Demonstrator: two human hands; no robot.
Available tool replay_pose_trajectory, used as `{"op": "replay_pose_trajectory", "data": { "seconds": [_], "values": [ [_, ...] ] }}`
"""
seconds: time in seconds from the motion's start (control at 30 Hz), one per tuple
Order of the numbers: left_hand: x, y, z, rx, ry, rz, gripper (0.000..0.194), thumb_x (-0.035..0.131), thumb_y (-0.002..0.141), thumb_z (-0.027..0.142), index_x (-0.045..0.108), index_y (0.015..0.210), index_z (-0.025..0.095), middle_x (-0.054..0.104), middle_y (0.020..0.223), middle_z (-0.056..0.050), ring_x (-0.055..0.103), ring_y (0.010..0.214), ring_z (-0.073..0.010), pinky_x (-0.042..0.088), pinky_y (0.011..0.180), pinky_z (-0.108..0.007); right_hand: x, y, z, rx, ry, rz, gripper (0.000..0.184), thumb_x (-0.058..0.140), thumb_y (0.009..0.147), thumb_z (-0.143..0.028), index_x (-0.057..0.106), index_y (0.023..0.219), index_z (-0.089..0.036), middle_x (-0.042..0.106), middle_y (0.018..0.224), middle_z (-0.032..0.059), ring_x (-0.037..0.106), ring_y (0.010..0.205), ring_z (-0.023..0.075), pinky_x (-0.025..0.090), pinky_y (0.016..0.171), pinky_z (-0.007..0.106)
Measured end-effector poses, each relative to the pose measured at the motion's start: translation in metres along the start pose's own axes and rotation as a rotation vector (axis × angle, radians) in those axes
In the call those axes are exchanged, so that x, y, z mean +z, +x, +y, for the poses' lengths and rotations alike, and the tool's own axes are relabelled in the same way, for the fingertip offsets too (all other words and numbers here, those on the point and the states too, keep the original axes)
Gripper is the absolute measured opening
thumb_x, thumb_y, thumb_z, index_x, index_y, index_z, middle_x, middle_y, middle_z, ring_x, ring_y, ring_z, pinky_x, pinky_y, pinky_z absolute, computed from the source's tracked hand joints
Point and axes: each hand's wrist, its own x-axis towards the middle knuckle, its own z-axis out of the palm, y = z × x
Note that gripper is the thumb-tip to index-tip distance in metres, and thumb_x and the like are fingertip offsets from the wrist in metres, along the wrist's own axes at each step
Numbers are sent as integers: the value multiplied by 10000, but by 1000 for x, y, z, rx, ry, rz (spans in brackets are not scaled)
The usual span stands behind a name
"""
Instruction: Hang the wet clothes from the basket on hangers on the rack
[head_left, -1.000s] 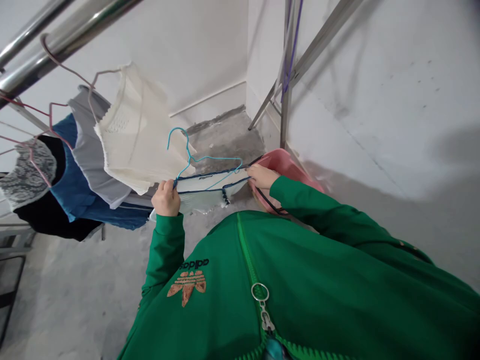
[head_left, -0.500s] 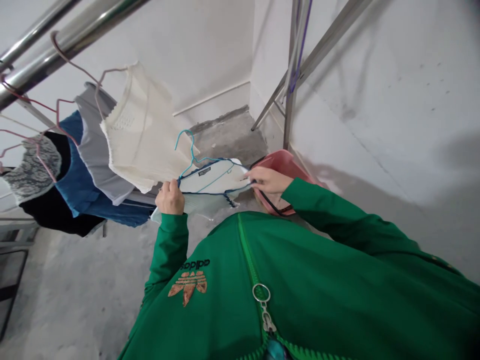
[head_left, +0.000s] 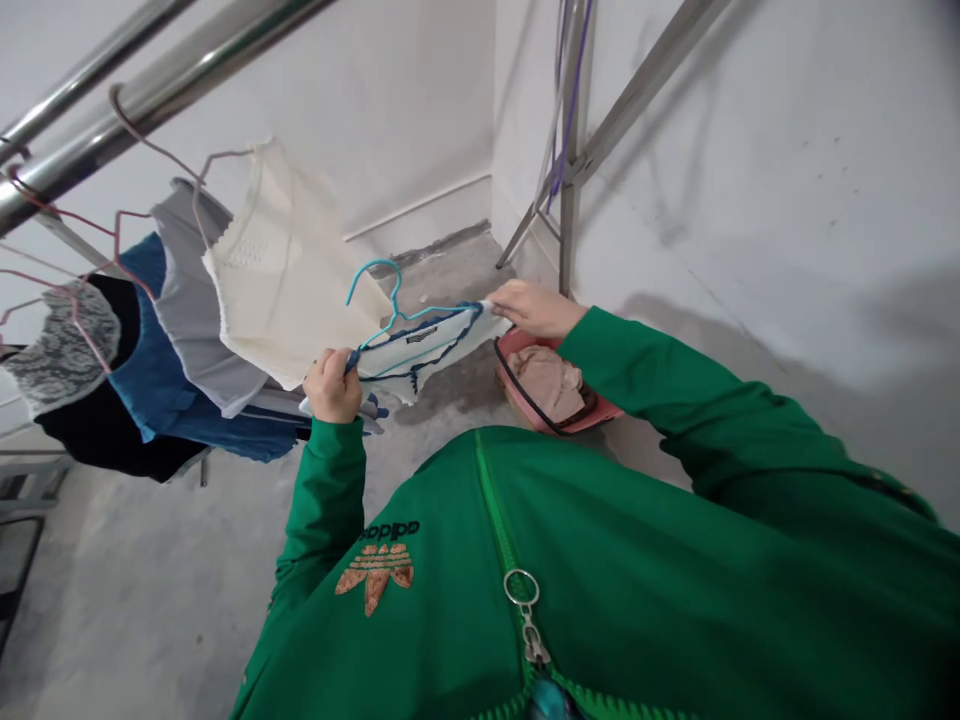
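Stretched between my hands is a white shirt (head_left: 450, 345) with dark blue trim round its neckline. A turquoise hanger (head_left: 395, 290) sits inside it, its hook sticking up out of the neck and free of any rail. My left hand (head_left: 332, 386) is closed on one shoulder of the shirt, near that end of the hanger. My right hand (head_left: 536, 307) pinches the white cloth at the other shoulder, fingers pressed together. Close to the left hand, a cream knit top (head_left: 289, 260) hangs just behind.
A steel rail (head_left: 161, 95) at upper left carries the cream top, a grey garment (head_left: 196, 300), a blue one (head_left: 142, 370) and a black one with lace (head_left: 105, 420). Below my right hand a pink basket (head_left: 510, 385) holds pinkish cloth (head_left: 551, 380). A metal stand (head_left: 568, 215) leans by the wall.
The shirt's right shoulder has been drawn up and outward, so the neckline is tauter over the hanger. My right hand has risen slightly, and the cloth in the basket now shows.
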Motion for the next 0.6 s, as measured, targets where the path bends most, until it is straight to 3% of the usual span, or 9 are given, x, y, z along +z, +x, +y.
{"op": "replay_pose_trajectory", "data": {
  "seconds": [0.07,0.13,0.23,0.3,0.47,0.6],
  "values": [
    [1,5,3,15,-22,-64,336,443,910,455,631,913,176,584,802,-97,569,772,-215,436,721,-321,1,-1,-5,-52,-10,21,391,302,969,-345,615,1051,-125,648,988,156,575,989,254,463,893,396],
    [1,13,2,67,-105,-183,505,452,865,607,631,1011,158,614,893,-116,594,849,-230,463,775,-335,-3,-5,-15,-82,-34,138,397,280,979,-365,610,1004,-145,641,946,143,584,950,242,471,843,374],
    [1,28,-9,131,-340,-398,750,337,828,764,606,1139,136,639,1044,-148,597,1022,-258,468,903,-364,-23,-7,-29,-77,-92,341,370,281,985,-383,595,966,-189,636,893,104,603,888,216,473,789,347],
    [1,40,-19,107,-444,-480,739,295,846,760,623,1107,151,659,1037,-128,595,1040,-247,465,919,-355,-41,-5,-34,-52,-148,446,345,300,980,-388,587,926,-204,639,856,88,608,835,207,471,759,341],
    [12,56,-36,34,-462,-447,488,450,859,620,642,844,172,634,802,-52,574,784,-175,472,761,-302,-82,-10,-32,-67,-195,621,275,380,954,-351,587,858,-198,649,765,93,609,732,201,472,675,324],
    [24,64,-34,17,-510,-361,425,553,819,586,622,816,167,599,780,-44,552,736,-163,456,667,-277,-97,-23,-28,-79,-167,705,204,455,928,-290,614,849,-189,673,779,93,632,726,191,487,658,301]
  ]
}}
